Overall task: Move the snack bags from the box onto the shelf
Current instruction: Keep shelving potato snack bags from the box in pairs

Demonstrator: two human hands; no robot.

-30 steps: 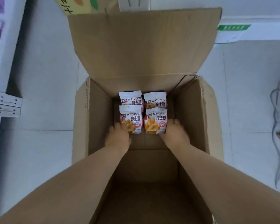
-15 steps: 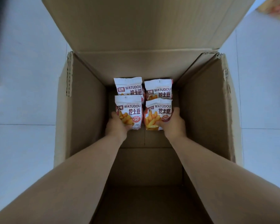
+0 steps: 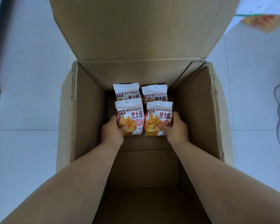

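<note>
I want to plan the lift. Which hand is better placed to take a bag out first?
Neither clearly: the left hand grips the near left bag, the right hand the near right bag. Both could probably lift together.

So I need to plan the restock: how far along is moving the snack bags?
Done: nothing visible; no shelf is in view. In hand: the left hand grips the front left bag, the right hand the front right bag, both inside the box. Left: shelving these, then the back left bag and back right bag.
</note>
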